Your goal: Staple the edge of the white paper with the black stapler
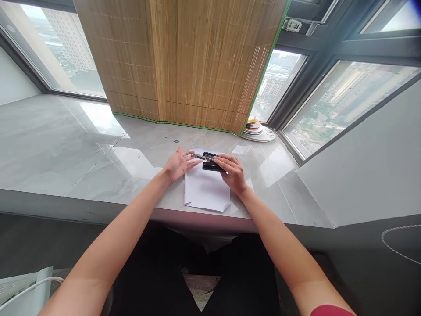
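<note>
My right hand point(233, 171) is closed around a black stapler point(212, 166), which is opened up so that its metal staple channel point(200, 156) shows between the two black halves. My left hand point(179, 164) is to the left of it, fingers stretched out and apart. Its fingertips are close to the end of the metal channel; whether they touch it I cannot tell. Beneath the stapler lies a stack of white paper point(207, 188) with curled lower corners. Beyond my left hand, two short dark strips, perhaps staples point(176, 141), lie on the grey surface.
The grey tiled window sill point(82, 166) ends at a front edge just before my legs. A bamboo blind point(197, 66) hangs down behind the paper. Several stacked plates point(258, 131) stand by the right window. A white appliance with a cable point(29, 289) is at lower left.
</note>
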Available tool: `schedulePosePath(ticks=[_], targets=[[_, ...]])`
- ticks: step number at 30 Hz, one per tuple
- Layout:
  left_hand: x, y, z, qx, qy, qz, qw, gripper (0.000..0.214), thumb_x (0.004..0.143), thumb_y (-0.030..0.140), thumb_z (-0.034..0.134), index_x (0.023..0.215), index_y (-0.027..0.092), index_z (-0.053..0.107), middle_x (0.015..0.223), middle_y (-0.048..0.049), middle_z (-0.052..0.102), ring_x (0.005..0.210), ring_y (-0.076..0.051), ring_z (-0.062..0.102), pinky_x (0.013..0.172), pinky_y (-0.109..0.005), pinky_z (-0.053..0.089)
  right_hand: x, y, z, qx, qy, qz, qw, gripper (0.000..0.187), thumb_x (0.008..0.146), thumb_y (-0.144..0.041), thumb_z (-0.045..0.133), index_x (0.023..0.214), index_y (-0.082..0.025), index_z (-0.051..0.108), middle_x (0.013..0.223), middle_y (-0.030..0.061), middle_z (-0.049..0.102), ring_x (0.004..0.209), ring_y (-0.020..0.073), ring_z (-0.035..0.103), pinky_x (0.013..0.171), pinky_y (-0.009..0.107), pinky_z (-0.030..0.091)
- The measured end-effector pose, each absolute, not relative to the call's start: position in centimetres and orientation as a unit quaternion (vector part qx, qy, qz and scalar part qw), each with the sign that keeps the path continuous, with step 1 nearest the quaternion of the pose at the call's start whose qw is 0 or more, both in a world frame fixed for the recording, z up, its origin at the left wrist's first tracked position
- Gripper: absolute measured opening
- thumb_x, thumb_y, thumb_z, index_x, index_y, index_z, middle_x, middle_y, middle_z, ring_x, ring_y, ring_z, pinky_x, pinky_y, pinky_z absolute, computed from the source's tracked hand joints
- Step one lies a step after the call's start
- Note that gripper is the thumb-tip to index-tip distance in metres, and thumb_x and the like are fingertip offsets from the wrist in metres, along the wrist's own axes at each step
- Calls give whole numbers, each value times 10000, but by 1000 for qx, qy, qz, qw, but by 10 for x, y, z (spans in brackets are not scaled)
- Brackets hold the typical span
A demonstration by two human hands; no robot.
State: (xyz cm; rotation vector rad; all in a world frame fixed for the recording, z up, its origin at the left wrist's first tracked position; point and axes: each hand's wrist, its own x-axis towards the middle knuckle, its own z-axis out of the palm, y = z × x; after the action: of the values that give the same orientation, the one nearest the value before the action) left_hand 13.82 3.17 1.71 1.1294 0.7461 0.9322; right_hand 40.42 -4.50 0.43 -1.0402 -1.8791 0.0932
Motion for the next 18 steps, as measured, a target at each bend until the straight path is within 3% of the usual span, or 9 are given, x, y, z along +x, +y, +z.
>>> schedulePosePath(ticks=[4,12,15,18], targets=[[135,36,14,463,304,347,757,621,1120,655,446,1182,110,738,1307,-268,782,1359,-359,729,1222,-495,570,404,-46,5,-440,-805,33,397,339,1122,-304,526,1226,-353,845,1327,40,825,1351,310,690,1233,589,465],[133,35,14,443,281,369,767,300,1083,207,559,1163,91,823,1401,-201,772,1401,-312,710,1328,-449,490,401,-48,3,-456,-797,38,395,353,1129,-299,518,1244,-375,843,1358,20,812,1350,323,666,1266,629,434],[132,36,12,453,297,366,756,259,1049,125,588,1123,81,833,1386,-211,773,1413,-310,702,1328,-420,492,399,-49,5,-469,-769,48,432,324,1094,-297,566,1256,-363,838,1334,47,817,1343,344,656,1267,643,436],[131,38,12,434,326,403,737,214,1045,89,620,1115,88,822,1365,-206,777,1379,-275,726,1296,-358,522,402,-47,7,-518,-684,53,512,295,1015,-307,654,1245,-319,839,1270,89,825,1257,357,685,1174,604,524]])
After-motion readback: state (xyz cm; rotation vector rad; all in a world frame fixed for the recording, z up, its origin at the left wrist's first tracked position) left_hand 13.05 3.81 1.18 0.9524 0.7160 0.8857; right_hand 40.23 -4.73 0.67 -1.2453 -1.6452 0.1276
